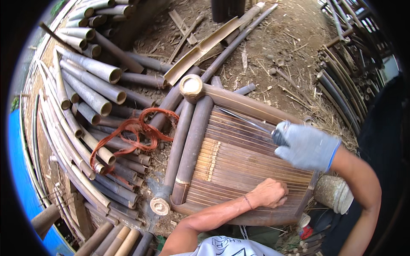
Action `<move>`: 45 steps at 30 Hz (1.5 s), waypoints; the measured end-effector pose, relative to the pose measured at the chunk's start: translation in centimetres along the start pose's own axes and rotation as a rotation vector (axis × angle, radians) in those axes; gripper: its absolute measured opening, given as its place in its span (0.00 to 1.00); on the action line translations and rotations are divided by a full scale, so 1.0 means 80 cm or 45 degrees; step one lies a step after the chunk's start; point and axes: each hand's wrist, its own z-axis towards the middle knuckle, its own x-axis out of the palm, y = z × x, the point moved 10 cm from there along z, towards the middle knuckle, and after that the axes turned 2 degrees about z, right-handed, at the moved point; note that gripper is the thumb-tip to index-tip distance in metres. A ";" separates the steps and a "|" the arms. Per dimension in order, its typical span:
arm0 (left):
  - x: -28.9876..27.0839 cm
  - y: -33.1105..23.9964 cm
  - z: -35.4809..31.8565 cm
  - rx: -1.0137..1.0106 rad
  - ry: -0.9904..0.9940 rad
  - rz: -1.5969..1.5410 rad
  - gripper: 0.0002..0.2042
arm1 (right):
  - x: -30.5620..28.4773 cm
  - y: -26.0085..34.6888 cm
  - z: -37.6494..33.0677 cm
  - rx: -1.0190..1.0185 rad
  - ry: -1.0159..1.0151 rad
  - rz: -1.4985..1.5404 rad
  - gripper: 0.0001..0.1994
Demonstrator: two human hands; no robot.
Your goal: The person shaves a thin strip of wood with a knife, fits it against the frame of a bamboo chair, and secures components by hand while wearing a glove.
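My right hand [305, 147], in a grey glove with a blue cuff, is closed round the dark handle of a long, narrow-bladed knife [247, 121]. The blade points up and left over the far slats of a bamboo seat panel [239, 166]. Below it, my bare left hand [270, 193], a thin cord at its wrist, rests on the near slats with its fingers curled in. Whether anything is inside those fingers is hidden. Thick bamboo poles [194, 141] frame the panel's left side, between two upright bamboo posts [191, 85].
Many cut bamboo poles [92, 98] are stacked on the left, with a tangle of orange-red twine [141, 128] over them. A split bamboo length [200, 51] lies beyond the frame. To the right stand a dirty white bucket [335, 194] and more thin bamboo [341, 89].
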 end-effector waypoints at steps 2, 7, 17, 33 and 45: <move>-0.035 -0.012 0.001 0.181 -0.330 0.149 0.10 | -0.045 -0.027 -0.037 0.009 -0.010 0.069 0.18; -0.084 0.001 0.008 -0.003 -0.583 0.557 0.14 | -0.027 -0.112 -0.274 0.160 -0.981 -0.113 0.18; 0.033 0.019 0.008 -0.012 -0.163 1.263 0.32 | 0.754 -0.213 -0.730 1.974 -1.425 0.634 0.17; 0.368 -0.231 -0.071 0.040 0.467 0.328 0.12 | 1.332 0.007 -0.559 2.774 -0.887 1.893 0.26; 0.719 -0.251 -0.208 0.960 1.392 0.409 0.23 | 1.345 0.062 -0.529 2.652 -1.383 2.132 0.15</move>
